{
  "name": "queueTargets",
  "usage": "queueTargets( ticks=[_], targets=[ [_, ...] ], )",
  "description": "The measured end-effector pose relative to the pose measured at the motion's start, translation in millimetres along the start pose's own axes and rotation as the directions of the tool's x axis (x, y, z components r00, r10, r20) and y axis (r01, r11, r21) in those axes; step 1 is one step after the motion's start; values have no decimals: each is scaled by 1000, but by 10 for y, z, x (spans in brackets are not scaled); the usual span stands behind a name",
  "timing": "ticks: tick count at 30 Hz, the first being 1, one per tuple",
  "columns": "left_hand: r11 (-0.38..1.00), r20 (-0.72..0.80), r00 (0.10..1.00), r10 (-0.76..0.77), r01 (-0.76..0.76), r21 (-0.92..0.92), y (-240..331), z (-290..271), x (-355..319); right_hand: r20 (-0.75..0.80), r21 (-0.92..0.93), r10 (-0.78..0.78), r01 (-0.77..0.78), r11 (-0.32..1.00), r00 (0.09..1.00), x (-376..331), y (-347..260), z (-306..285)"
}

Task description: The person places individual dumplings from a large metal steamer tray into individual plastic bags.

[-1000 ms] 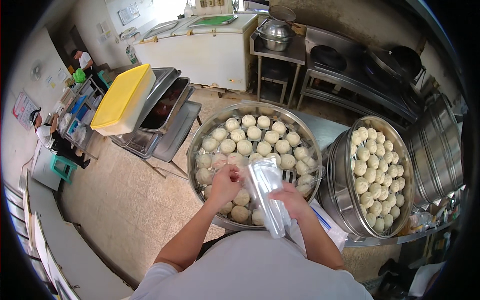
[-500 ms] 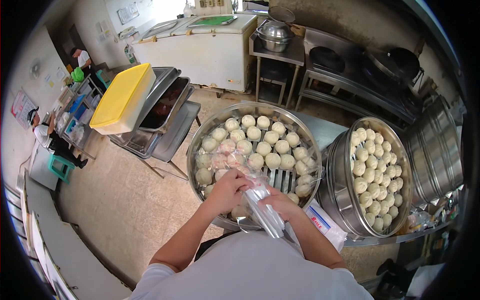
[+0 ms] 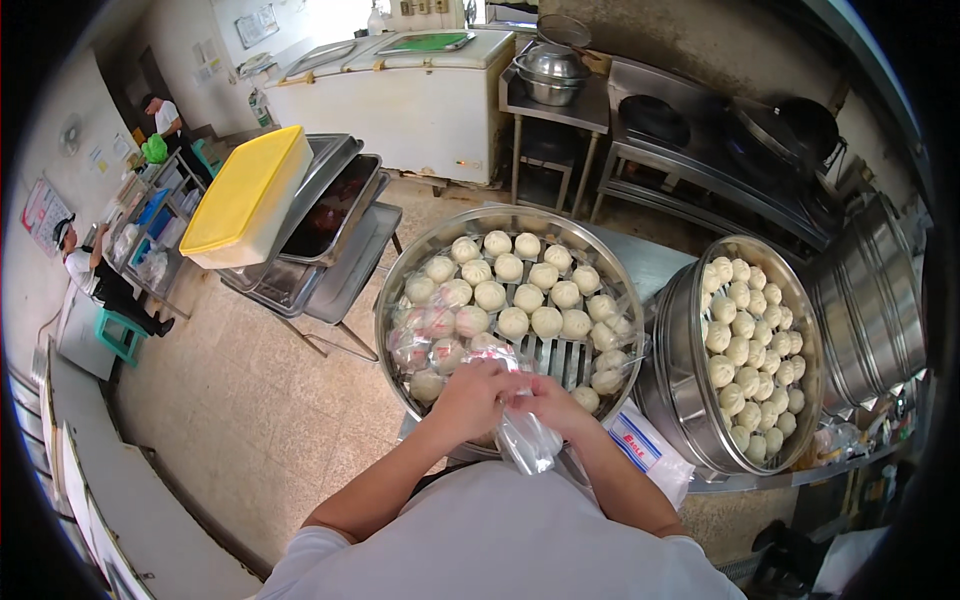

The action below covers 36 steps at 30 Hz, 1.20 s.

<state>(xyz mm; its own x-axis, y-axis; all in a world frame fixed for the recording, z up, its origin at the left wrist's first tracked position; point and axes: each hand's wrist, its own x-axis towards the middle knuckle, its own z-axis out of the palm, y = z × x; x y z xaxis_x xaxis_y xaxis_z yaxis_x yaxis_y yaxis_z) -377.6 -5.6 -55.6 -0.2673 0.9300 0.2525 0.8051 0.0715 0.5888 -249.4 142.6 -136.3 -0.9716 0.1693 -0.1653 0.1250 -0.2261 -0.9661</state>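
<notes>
Both hands come together over the near edge of a round metal steamer tray (image 3: 381,318). My left hand (image 3: 470,400) is closed on clear plastic bags (image 3: 530,447), gripping their upper part. Beside it, my right hand (image 3: 556,406) pinches the same bags from the right, its fingers meeting the left ones. The bags hang toward my body, while a crinkled clear part with red print spreads over the buns on the left. Under the plastic, many pale pleated steamed buns (image 3: 546,321) sit in rows. A slatted patch of the tray shows near my right hand.
To the right stands a stack of steamers (image 3: 676,370) topped with more buns (image 3: 757,355). A white and blue plastic packet (image 3: 640,445) lies between it and the tray. A yellow-lidded box (image 3: 245,195) and metal pans stand at the left. Two people work farther off.
My hands have moved closer together, the left one shifting slightly right and down. The bags hang lower and more bunched, and the loose plastic has slid left and down over the buns.
</notes>
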Motion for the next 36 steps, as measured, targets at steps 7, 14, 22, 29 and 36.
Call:
queueTargets(
  ticks=[7,14,22,29,36],
  targets=[
    [986,164,976,-146,157,-60,-36,-60,-314,-11,421,421,-378,824,907,-276,-217,265],
    [940,104,988,-112,140,-311,182,158,-466,-1,285,329,-315,905,944,-184,55,106],
    [928,242,929,-280,326,-180,-288,-160,-59,-135,186,159,-132,974,978,-50,-51,-203],
    [990,272,961,42,-77,117,-958,294,229,-240,-305,111,-184,935,964,-54,-268,-162],
    [960,398,878,-266,280,24,-770,125,230,-431,-16,-22,16,1000,902,-279,-260,-290]
  ],
)
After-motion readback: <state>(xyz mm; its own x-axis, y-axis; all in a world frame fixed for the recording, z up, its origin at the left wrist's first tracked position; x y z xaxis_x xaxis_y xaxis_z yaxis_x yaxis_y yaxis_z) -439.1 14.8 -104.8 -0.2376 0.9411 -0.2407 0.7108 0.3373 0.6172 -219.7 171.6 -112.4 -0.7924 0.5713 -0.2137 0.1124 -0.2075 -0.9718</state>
